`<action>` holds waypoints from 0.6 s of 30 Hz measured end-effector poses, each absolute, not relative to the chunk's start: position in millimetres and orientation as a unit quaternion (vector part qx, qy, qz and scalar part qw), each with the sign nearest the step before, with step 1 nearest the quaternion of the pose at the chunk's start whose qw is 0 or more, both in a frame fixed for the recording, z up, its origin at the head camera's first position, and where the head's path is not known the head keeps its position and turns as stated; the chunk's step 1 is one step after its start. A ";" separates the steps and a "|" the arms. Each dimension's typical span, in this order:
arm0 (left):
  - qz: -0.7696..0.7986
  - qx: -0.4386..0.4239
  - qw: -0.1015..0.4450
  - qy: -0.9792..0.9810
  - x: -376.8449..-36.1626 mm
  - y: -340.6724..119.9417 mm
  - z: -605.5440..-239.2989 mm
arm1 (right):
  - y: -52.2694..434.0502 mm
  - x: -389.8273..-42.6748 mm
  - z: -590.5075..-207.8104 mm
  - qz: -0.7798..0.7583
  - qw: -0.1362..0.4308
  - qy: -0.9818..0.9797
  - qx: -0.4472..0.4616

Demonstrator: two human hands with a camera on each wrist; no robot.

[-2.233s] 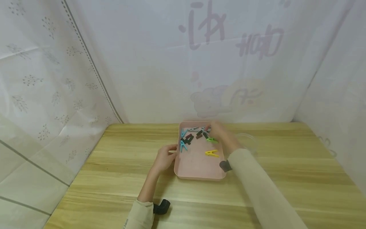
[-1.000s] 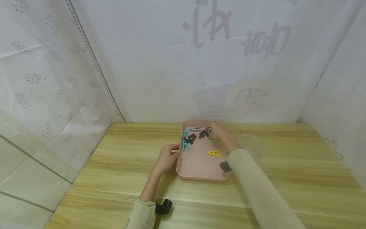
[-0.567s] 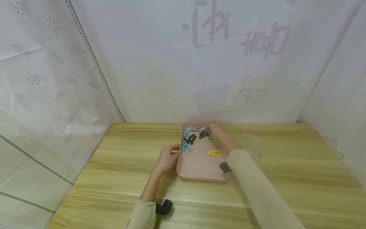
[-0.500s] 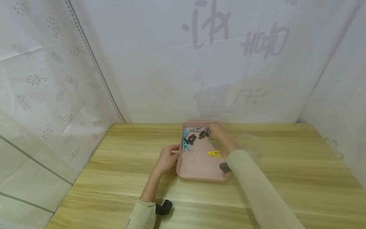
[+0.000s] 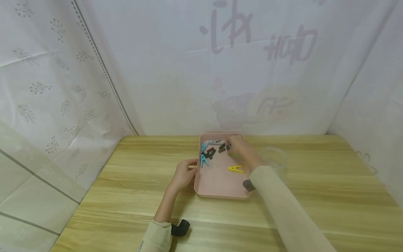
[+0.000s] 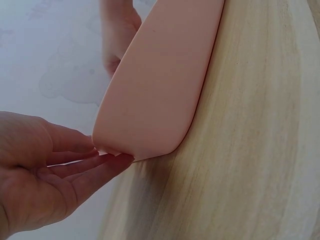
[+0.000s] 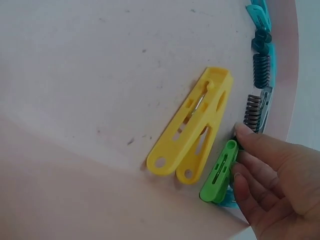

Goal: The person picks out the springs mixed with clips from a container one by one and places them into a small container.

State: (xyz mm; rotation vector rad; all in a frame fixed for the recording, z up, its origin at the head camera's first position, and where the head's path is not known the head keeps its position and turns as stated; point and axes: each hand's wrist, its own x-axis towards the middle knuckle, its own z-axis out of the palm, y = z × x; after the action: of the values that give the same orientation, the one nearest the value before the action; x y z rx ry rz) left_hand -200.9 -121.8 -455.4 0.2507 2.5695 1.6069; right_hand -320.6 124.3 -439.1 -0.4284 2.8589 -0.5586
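Observation:
A pink tray (image 5: 223, 185) holds clothespins and dark coiled springs (image 7: 261, 70). My left hand (image 6: 50, 175) grips its left side, thumb and fingers at the wall's corner in the left wrist view. My right hand (image 7: 280, 185) reaches into the tray's far right corner, thumb and fingers drawn close together. Its fingertips lie right beside a green clothespin (image 7: 219, 172) and a dark spring; I cannot tell whether they pinch anything. A yellow clothespin (image 7: 190, 130) lies nearer to me. Blue clothespins (image 5: 204, 160) lie along the left wall.
A clear round container (image 5: 274, 157) stands on the wooden table (image 5: 126, 196) right of the tray, partly behind the right forearm. Grey clothespins (image 5: 216, 142) lie by the tray's far wall. A pale printed curtain (image 5: 176, 70) hangs behind the table.
My right hand stays in the far right corner with small finger shifts and now covers more of the green clothespin. The left hand keeps its hold on the tray. The head view has shifted slightly.

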 end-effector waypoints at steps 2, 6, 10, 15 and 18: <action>0.527 0.085 0.050 0.844 -201.4 -122.4 -455.6 | 124.3 -320.4 -439.6 -0.194 0.094 0.965 -0.148; 0.531 0.087 0.051 0.841 -201.2 -122.9 -455.8 | 125.2 -319.6 -441.0 -0.214 0.092 0.960 -0.154; 0.534 0.086 0.052 0.839 -201.4 -122.8 -456.2 | 126.2 -319.9 -442.2 -0.226 0.088 0.958 -0.156; 0.538 0.084 0.055 0.837 -201.2 -122.8 -455.5 | 128.2 -321.5 -443.1 -0.246 0.084 0.953 -0.157; 0.537 0.082 0.056 0.838 -200.5 -122.8 -454.1 | 129.5 -323.5 -443.9 -0.258 0.083 0.950 -0.157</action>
State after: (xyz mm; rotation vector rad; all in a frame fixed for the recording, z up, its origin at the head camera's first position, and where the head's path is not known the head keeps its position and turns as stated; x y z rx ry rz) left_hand -200.5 -122.8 -454.1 0.2488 2.5419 1.6291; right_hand -323.5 129.5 -443.9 -0.4688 2.8345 -0.7708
